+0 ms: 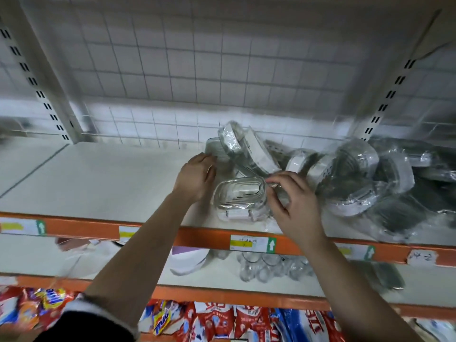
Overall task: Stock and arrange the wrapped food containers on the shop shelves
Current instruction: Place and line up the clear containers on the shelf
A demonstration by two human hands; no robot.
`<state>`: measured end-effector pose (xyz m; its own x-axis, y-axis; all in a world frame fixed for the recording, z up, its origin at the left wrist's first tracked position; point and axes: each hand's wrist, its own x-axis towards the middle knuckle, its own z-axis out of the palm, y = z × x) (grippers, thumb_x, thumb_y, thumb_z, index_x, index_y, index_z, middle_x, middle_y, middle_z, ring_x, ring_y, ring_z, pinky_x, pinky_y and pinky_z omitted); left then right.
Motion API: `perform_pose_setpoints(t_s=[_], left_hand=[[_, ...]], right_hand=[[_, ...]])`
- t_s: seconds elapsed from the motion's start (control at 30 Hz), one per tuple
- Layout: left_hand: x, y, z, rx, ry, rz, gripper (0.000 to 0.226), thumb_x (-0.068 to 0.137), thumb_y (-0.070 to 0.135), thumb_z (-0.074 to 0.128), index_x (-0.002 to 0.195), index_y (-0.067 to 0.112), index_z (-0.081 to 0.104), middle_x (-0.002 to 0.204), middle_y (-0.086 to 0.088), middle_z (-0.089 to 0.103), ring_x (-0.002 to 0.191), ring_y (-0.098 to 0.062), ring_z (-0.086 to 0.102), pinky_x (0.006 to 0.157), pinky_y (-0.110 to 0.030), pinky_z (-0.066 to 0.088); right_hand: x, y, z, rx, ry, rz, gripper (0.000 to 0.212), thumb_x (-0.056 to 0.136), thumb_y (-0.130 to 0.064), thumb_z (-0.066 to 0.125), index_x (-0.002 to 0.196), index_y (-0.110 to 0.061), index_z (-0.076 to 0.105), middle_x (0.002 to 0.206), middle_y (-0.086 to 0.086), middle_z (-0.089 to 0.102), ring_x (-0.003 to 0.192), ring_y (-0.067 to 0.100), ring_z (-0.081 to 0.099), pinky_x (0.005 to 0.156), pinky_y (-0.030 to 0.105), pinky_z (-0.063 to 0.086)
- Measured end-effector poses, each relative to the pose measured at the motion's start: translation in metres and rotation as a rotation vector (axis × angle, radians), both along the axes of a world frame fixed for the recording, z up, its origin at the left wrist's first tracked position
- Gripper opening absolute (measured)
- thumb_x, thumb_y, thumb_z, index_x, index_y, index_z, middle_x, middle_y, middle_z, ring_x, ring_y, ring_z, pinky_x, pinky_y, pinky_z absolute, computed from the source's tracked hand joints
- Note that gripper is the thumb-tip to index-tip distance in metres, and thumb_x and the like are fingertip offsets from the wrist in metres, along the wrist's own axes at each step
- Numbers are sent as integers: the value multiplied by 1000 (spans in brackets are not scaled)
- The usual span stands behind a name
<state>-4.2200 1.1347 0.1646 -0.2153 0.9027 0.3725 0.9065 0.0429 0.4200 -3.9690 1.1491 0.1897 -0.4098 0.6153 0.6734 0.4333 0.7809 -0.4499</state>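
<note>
right grip [293,203] clamped by thumb and forefinger on the clear film at the right end of a wrapped oval container [238,195], lying flat, lid up, near the front edge of the upper shelf [98,183]; white insert visible inside. left grip [197,176] with fingers curled at the foot of a leaning grey-lidded container [217,149] just behind; cannot tell whether clamped or merely touching. heap of wrapped containers [350,174] tumbled to the right. clear glass jars [266,267] on the shelf below.
</note>
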Motion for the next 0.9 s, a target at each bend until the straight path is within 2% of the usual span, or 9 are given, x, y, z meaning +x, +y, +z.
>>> perform_pose_setpoints(t_s=[0.07,0.13,0.23,0.33,0.4,0.5,0.67,0.83,0.9], left_hand=[[-5,16,-2,-80,-17,-39,43,102,19,44,143,7,46,152,-13,39,142,-28,33,114,-34,29],[-9,26,-4,-133,-17,-62,45,102,19,44,145,7,42,154,-12,35,144,-28,29,115,-35,27],[-11,32,-7,-117,52,-39,42,98,19,50,137,5,51,141,-15,47,130,-34,42,105,-40,38],[-15,32,-6,-124,23,69,43,95,29,56,133,9,54,139,-10,46,123,-35,44,105,-39,36],[-18,29,-7,-123,-3,140,54,91,38,62,134,8,50,138,-10,44,120,-36,45,103,-39,38],[-26,19,-8,-87,-7,216,65,85,41,69,134,4,46,130,-15,43,114,-38,47,97,-45,42],[-42,-10,-11,-9,-69,292,56,80,37,77,114,-2,55,120,-17,47,111,-39,48,93,-47,45],[-44,-44,-11,6,-36,324,60,75,42,78,110,-2,57,112,-17,55,104,-38,53,83,-42,48],[-39,-55,-11,14,2,321,60,74,42,78,110,0,57,108,-17,57,101,-37,53,81,-42,47]], right_hand=[[-4,-1,1,12,14,0,16,90,-14,60,100,-7,70,102,3,66,97,22,62,85,40,51],[-8,0,0,18,28,-5,15,90,-12,60,99,-6,70,101,3,65,96,21,61,85,39,51],[-10,1,-4,27,46,-2,13,90,-9,61,97,-4,69,99,6,65,95,23,62,85,42,51],[-11,2,-6,27,52,-3,14,90,-10,61,98,-3,70,100,7,65,96,24,62,85,43,51],[-11,2,-6,26,57,-13,14,89,-10,61,98,-4,70,101,5,65,96,23,62,86,40,51],[-12,1,-6,26,56,-10,13,88,-9,62,98,-5,70,101,4,66,97,21,61,87,36,50],[-17,0,-8,-13,9,55,18,88,-16,63,102,-7,71,107,3,64,103,13,58,92,28,48],[-22,1,-13,-59,-119,117,27,85,-19,68,109,-8,71,120,7,61,115,26,58,98,43,47],[-23,1,-13,-98,-201,123,33,83,-24,66,112,-9,71,126,7,59,121,27,54,102,45,46]])
